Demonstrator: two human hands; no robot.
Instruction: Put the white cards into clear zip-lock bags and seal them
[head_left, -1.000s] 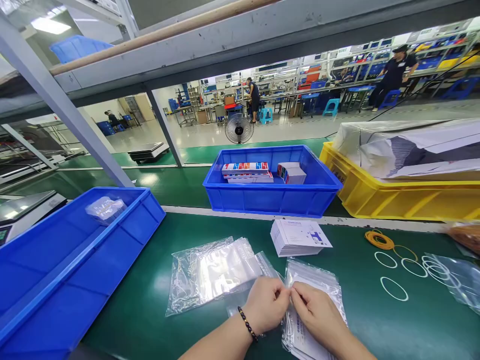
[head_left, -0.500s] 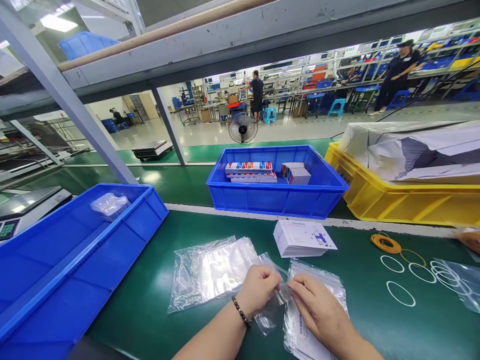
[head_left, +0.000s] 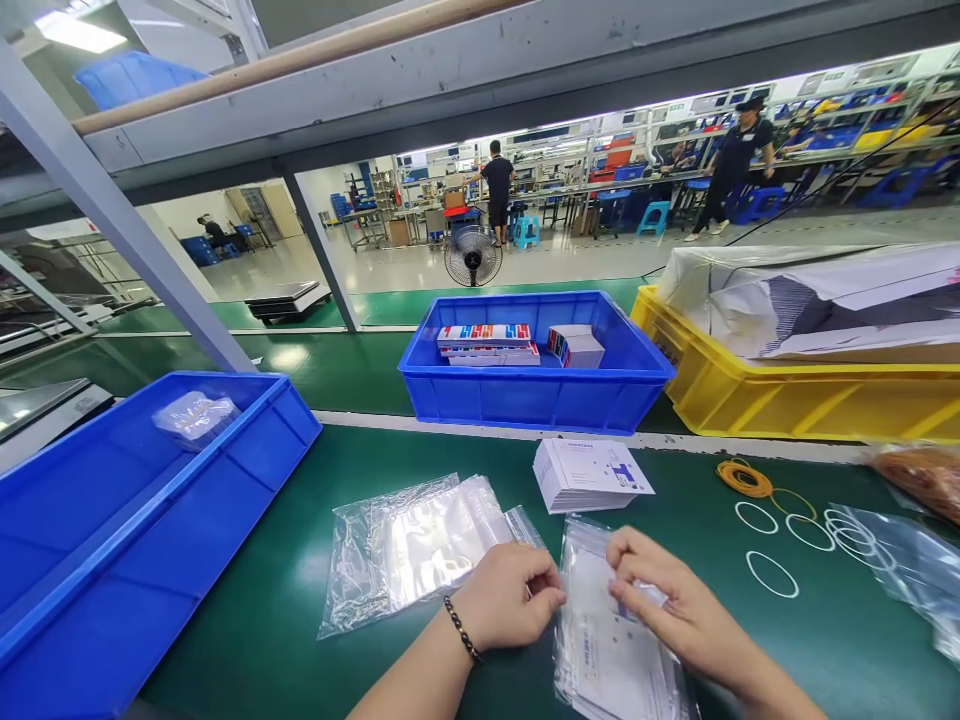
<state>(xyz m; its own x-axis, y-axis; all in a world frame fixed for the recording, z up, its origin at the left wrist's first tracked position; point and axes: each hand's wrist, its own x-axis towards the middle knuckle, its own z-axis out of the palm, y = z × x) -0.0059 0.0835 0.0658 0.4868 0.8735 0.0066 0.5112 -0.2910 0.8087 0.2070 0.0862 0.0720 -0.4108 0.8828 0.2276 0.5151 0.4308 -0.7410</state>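
My left hand (head_left: 514, 596), with a dark bead bracelet on the wrist, has its fingers curled and the thumb and fingertips close together. It is at the left edge of a stack of zip bags with printed cards inside (head_left: 600, 640); what it pinches is hidden. Above that stack, my right hand (head_left: 660, 595) is half curled, with thumb and fingers apart and nothing visible between them. Clear plastic bags (head_left: 427, 550) lie flat to the left, one corner showing behind my left hand. A stack of white printed cards (head_left: 592, 475) sits just beyond the bagged stack.
A blue bin (head_left: 536, 395) with printed boxes stands behind the cards. Another blue bin (head_left: 225, 500) at left contains bagged items. A yellow crate (head_left: 810, 400) is at right. Yellow rubber bands (head_left: 742, 478), white rings (head_left: 772, 575) and a fan (head_left: 472, 257) are visible. People work farther back.
The clear bag that both hands pinched between them no longer shows between them. My hands have moved apart, the right one now opened over the bagged stack. The view has shifted slightly right.
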